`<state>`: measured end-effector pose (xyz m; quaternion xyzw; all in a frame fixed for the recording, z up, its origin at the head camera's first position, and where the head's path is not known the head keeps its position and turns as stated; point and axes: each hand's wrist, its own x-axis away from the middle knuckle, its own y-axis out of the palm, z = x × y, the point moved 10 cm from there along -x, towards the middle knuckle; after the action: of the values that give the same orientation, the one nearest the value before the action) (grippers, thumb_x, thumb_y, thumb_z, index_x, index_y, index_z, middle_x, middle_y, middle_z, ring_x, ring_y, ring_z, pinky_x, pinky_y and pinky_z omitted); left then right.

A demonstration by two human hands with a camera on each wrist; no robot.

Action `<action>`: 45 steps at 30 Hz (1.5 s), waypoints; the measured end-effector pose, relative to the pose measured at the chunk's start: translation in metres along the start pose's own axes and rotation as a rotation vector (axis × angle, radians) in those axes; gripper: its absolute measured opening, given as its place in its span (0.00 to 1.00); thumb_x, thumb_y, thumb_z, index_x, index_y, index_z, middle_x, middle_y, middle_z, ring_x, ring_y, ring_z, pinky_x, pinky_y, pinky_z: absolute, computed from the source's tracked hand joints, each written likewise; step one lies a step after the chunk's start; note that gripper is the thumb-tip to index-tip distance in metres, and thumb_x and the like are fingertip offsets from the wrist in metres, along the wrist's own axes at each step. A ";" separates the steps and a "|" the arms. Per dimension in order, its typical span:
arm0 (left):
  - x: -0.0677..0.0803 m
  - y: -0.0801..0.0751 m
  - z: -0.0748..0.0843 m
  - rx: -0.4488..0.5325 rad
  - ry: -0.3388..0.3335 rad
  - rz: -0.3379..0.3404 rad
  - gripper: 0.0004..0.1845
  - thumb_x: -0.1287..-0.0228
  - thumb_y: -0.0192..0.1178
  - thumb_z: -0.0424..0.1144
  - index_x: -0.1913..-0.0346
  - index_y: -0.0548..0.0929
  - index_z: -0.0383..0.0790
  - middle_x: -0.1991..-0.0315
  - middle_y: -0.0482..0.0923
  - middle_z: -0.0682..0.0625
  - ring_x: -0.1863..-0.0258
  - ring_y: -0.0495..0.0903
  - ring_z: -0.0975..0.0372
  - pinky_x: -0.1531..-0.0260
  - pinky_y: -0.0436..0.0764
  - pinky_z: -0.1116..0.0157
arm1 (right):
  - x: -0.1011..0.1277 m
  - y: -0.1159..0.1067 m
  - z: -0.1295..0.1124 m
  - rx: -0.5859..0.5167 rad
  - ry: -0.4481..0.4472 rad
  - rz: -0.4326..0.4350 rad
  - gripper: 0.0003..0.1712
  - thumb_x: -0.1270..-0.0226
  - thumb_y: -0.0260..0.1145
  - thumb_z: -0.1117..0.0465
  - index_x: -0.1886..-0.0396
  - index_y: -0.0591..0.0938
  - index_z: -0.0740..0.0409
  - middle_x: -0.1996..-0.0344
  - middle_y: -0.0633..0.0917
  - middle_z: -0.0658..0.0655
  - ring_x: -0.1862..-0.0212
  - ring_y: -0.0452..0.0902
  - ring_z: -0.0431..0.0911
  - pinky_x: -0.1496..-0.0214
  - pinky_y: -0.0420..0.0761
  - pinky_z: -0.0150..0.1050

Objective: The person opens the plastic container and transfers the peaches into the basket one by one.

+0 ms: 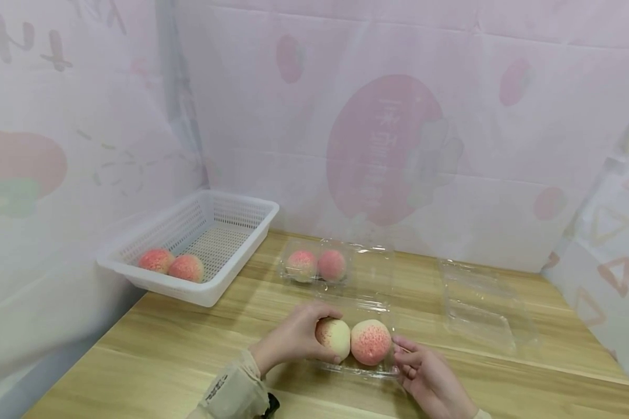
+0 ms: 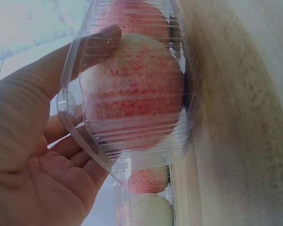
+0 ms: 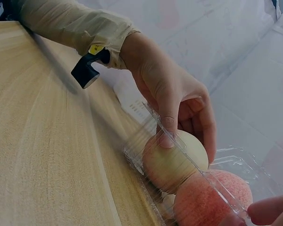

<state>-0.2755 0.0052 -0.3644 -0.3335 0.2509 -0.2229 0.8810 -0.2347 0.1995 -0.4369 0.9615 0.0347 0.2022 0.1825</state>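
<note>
L hand (image 1: 293,337) gripping 1 of 2 peaches (image 1: 334,337), clear tray (image 1: 361,369), R hand (image 1: 430,378) (maybe touching).

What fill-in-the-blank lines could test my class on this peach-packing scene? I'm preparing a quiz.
1. The white basket holds ____ peaches.
2. The left hand grips the paler peach in the near clear ____.
3. The right hand touches that container's ____ side.
4. The far closed clamshell holds ____ peaches.

Missing words: two; clamshell; right; two
</note>
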 end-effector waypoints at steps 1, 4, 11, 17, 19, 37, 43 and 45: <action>0.000 0.000 0.000 -0.013 0.003 -0.001 0.34 0.65 0.84 0.41 0.49 0.84 0.39 0.52 0.81 0.52 0.51 0.76 0.64 0.50 0.76 0.63 | 0.000 0.000 0.000 -0.002 0.001 0.000 0.29 0.29 0.54 0.72 0.31 0.58 0.73 0.58 0.76 0.56 0.57 0.69 0.46 0.49 0.69 0.40; 0.000 0.001 0.000 -0.048 0.014 -0.001 0.34 0.65 0.84 0.42 0.49 0.84 0.39 0.52 0.81 0.53 0.51 0.76 0.64 0.48 0.75 0.61 | 0.000 0.000 0.000 -0.006 0.002 0.001 0.29 0.29 0.54 0.72 0.32 0.59 0.73 0.58 0.75 0.56 0.57 0.69 0.47 0.49 0.69 0.40; -0.001 0.000 0.001 -0.094 0.038 -0.002 0.34 0.64 0.83 0.44 0.49 0.83 0.39 0.52 0.82 0.53 0.50 0.76 0.64 0.47 0.75 0.61 | 0.000 0.000 0.000 -0.010 0.006 0.001 0.29 0.29 0.54 0.72 0.31 0.58 0.72 0.59 0.75 0.56 0.57 0.68 0.46 0.49 0.68 0.40; -0.001 0.003 0.004 -0.154 0.056 -0.039 0.37 0.65 0.84 0.44 0.47 0.82 0.38 0.49 0.80 0.51 0.46 0.75 0.61 0.44 0.74 0.59 | 0.000 0.000 0.001 -0.011 0.008 -0.009 0.30 0.29 0.54 0.72 0.31 0.57 0.72 0.59 0.75 0.56 0.58 0.69 0.45 0.49 0.69 0.40; -0.001 0.004 0.004 -0.157 0.055 -0.047 0.37 0.65 0.84 0.44 0.46 0.82 0.38 0.48 0.80 0.51 0.46 0.75 0.60 0.44 0.74 0.59 | 0.000 0.000 0.001 -0.012 0.010 -0.010 0.30 0.29 0.54 0.72 0.30 0.57 0.72 0.59 0.75 0.56 0.58 0.69 0.45 0.49 0.69 0.40; 0.000 -0.001 0.001 -0.041 0.059 0.012 0.36 0.66 0.84 0.39 0.47 0.83 0.34 0.51 0.82 0.49 0.50 0.77 0.62 0.49 0.78 0.64 | 0.001 0.002 0.000 0.000 0.003 -0.010 0.32 0.29 0.53 0.73 0.28 0.55 0.73 0.59 0.75 0.55 0.59 0.69 0.44 0.49 0.70 0.40; 0.001 -0.002 -0.002 -0.031 0.053 0.033 0.36 0.66 0.83 0.40 0.47 0.83 0.36 0.51 0.82 0.50 0.50 0.78 0.62 0.49 0.78 0.63 | 0.001 0.003 0.002 -0.007 0.006 -0.047 0.33 0.30 0.52 0.74 0.28 0.54 0.73 0.58 0.73 0.57 0.58 0.68 0.46 0.47 0.70 0.41; 0.001 -0.002 -0.002 -0.033 0.048 0.042 0.36 0.65 0.83 0.41 0.46 0.83 0.36 0.51 0.82 0.49 0.49 0.78 0.62 0.48 0.77 0.63 | 0.001 0.003 0.001 -0.002 0.004 -0.051 0.33 0.30 0.52 0.74 0.27 0.54 0.73 0.58 0.73 0.57 0.58 0.68 0.46 0.47 0.70 0.41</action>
<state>-0.2763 0.0018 -0.3645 -0.3370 0.2826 -0.2082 0.8736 -0.2337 0.1968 -0.4368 0.9597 0.0592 0.1996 0.1886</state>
